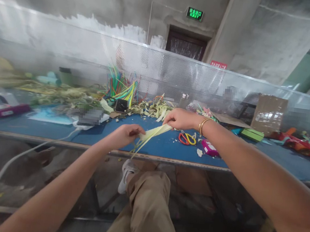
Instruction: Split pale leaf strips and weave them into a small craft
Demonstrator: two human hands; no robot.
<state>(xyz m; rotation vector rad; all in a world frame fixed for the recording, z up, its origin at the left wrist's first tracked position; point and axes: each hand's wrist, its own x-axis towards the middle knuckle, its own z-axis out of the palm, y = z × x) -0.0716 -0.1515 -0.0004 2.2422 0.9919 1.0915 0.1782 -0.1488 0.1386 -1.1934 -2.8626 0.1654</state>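
Note:
A bundle of thin pale yellow-green strips (154,133), perhaps paper or leaf, stretches between my two hands above the front of the blue table. My right hand (179,118), with a gold bracelet at the wrist, pinches the upper end. At the lower left end, my left hand (126,136) has its fingers closed on the strips, whose loose tips hang down by the table edge. Below my right hand lie scissors (187,138) with red and yellow handles. A magenta box (210,147) is beside them.
Pale scraps (156,108) pile up behind my hands, near colourful thin sticks (121,87) and a metal-capped bottle (184,101). A white cable (24,152) runs off the table at left. Cardboard (269,114) and a red toy vehicle (305,145) stand right; a perforated screen (150,62) backs the table.

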